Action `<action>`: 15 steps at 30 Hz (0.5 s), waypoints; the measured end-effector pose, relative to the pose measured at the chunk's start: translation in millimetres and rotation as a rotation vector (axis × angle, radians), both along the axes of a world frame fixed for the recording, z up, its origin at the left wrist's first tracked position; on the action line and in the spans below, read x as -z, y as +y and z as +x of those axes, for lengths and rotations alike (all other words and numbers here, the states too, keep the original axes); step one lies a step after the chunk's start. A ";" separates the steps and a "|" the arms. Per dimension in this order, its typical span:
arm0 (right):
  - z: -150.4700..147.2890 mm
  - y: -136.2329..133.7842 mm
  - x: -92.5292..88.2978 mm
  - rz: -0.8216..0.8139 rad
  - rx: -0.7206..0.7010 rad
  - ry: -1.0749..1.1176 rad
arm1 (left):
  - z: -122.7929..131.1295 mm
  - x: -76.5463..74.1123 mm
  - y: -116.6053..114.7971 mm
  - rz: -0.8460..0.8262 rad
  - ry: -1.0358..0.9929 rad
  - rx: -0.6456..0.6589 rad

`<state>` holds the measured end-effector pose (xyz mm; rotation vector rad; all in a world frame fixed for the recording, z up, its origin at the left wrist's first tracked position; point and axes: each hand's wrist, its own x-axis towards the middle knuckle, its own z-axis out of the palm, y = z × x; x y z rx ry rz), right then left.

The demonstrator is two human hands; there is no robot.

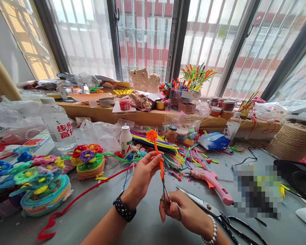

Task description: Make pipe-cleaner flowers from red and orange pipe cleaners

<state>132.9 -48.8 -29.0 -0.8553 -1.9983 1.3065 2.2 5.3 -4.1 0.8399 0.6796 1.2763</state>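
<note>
My left hand (145,175), with a dark dotted watch band at its wrist, pinches the stem of an orange pipe cleaner flower (152,135). The curled orange head stands above the fingers and the stem's lower end sticks out beneath them. In my right hand (182,207) are small scissors (165,190), my fingers through the handles. Their blades point up and meet the stem's lower end; whether they are fully closed on it I cannot tell. Large black-handled scissors (208,207) lie just right of this hand. A red pipe cleaner (91,188) stretches across the table on the left.
Finished fuzzy flowers (40,180) crowd the left side. Loose pipe cleaners (173,154) lie behind my hands, beside a small white bottle (125,140). A pink glue gun (213,183) rests at right, near a twine spool (292,141). A cluttered window ledge (91,110) runs behind.
</note>
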 end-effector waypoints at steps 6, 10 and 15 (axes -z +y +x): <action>-2.2 -0.8 4.1 -0.007 0.026 0.047 | 1.1 1.5 1.0 -0.002 -0.020 -0.011; -4.6 0.4 5.7 0.000 0.061 0.059 | 0.3 2.4 1.6 0.006 -0.064 -0.036; -8.5 2.4 9.2 -0.043 0.160 0.030 | -0.2 3.1 3.2 -0.005 -0.101 -0.099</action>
